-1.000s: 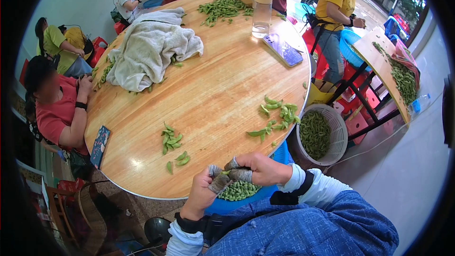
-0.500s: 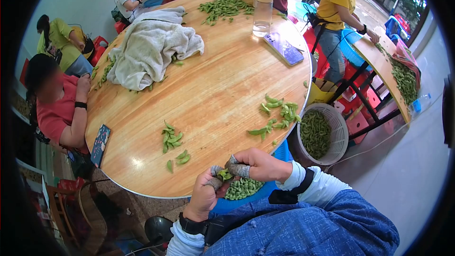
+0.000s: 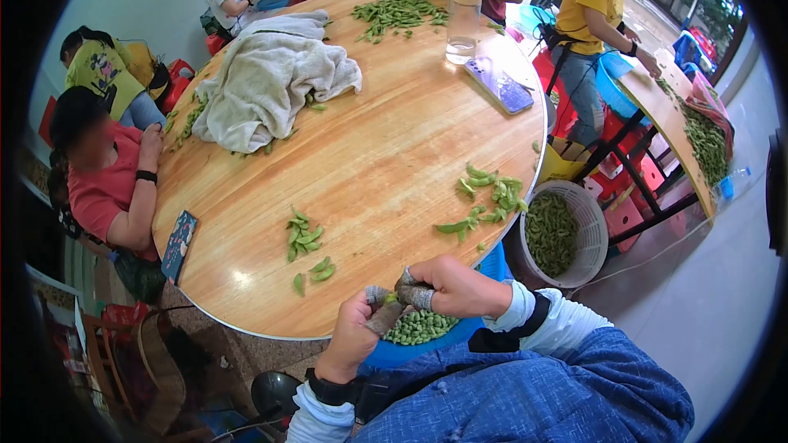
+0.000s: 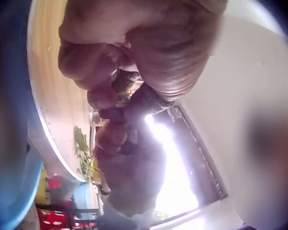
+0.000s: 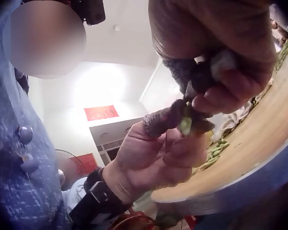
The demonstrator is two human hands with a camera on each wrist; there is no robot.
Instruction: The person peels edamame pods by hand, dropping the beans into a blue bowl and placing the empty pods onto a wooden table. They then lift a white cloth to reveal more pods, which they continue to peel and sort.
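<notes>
Indoors — pods point(image 3: 396, 12) on wooden table point(image 3: 377, 156) — pale wall point(image 3: 156, 0).

pod point(image 5: 186, 125) partly hidden by fingers point(image 5: 187, 154)

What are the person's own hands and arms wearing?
The left hand and right hand both have rough grey cloth-like covers on some fingers; the rest is bare. Each wrist has a wide black strap. Pale blue sleeves cover the forearms, and higher up there's darker blue cloth with light flecks.
</notes>
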